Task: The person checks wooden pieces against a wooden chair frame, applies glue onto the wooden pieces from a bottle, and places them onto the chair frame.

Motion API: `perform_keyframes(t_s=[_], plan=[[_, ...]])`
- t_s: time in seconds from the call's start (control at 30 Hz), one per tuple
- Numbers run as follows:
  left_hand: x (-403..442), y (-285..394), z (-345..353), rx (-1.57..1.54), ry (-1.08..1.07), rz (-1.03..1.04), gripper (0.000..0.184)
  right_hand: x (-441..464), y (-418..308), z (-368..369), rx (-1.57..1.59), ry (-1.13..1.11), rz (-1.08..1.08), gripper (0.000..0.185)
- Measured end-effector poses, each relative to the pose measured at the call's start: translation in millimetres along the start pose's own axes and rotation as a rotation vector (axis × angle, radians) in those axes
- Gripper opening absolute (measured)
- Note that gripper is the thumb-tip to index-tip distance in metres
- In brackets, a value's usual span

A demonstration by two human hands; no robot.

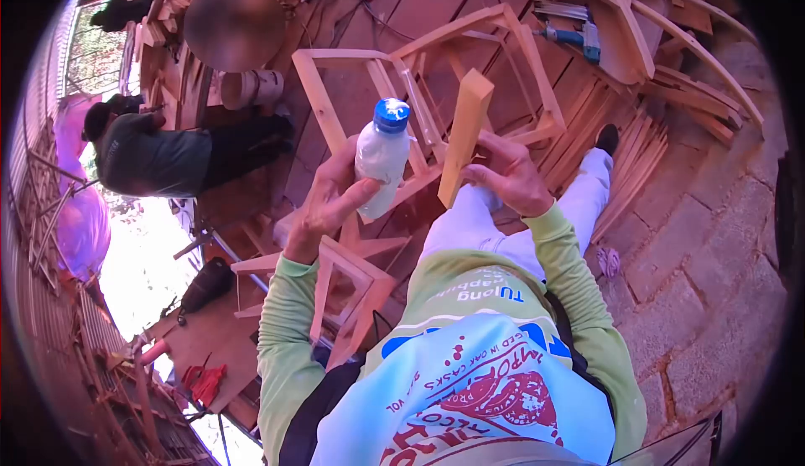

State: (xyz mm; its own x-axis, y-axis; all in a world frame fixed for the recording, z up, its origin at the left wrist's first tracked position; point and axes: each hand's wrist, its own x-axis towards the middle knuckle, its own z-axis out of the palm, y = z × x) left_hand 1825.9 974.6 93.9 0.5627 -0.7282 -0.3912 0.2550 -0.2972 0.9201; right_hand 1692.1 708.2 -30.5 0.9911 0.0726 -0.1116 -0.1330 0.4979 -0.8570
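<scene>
My left hand [334,197] is wrapped round a plastic bottle [381,160] with whitish contents and a blue cap [392,114]. The bottle stands nearly upright, its cap on. In my right hand [509,177] is a short wooden block [466,135], gripped near its lower end and tilted slightly. Bottle and block are apart, both held in front of my lap. Just beyond them are wooden frames [518,26] joined from square bars. Another wooden frame [379,286] lies below my left hand, beside my left forearm.
A teal power tool [579,40] lies at the upper right near curved wooden pieces [700,38]. Thin wood strips [633,168] are stacked beside my right leg. Another person [159,154] in dark clothes is at the left. A bucket [251,88] stands near that person.
</scene>
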Motion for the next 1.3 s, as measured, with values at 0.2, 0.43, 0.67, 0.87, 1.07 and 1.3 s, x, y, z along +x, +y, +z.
perform_keyframes(t_s=[0.2, 0.43, 0.67, 0.87, 1.07, 1.3], plan=[[0.8, 40.0, 1.1, 0.336, -0.025, -0.014, 0.056, -6.6, -5.0, 6.6, 0.0, -0.013, -0.073, 0.045], [10.1, 76.0, 4.8, 0.595, -0.111, 0.075, 0.052, -9.4, -9.4, 6.1, -0.14, 0.011, -0.094, 0.043], [14.9, 97.0, 9.4, 0.725, -0.144, 0.134, 0.049, -12.7, -6.0, 7.7, -0.136, 0.047, -0.094, 0.043], [20.5, 105.3, 10.0, 0.884, -0.167, 0.177, 0.049, -12.6, 7.3, 3.0, -0.184, 0.061, -0.096, 0.046], [21.1, 111.5, 8.3, 1.02, -0.202, 0.153, 0.051, -13.9, 4.4, 3.2, -0.227, 0.075, -0.132, 0.046], [23.7, 111.9, 14.6, 1.133, -0.23, 0.144, 0.048, -11.8, -15.4, 9.1, -0.315, 0.054, -0.144, 0.043]])
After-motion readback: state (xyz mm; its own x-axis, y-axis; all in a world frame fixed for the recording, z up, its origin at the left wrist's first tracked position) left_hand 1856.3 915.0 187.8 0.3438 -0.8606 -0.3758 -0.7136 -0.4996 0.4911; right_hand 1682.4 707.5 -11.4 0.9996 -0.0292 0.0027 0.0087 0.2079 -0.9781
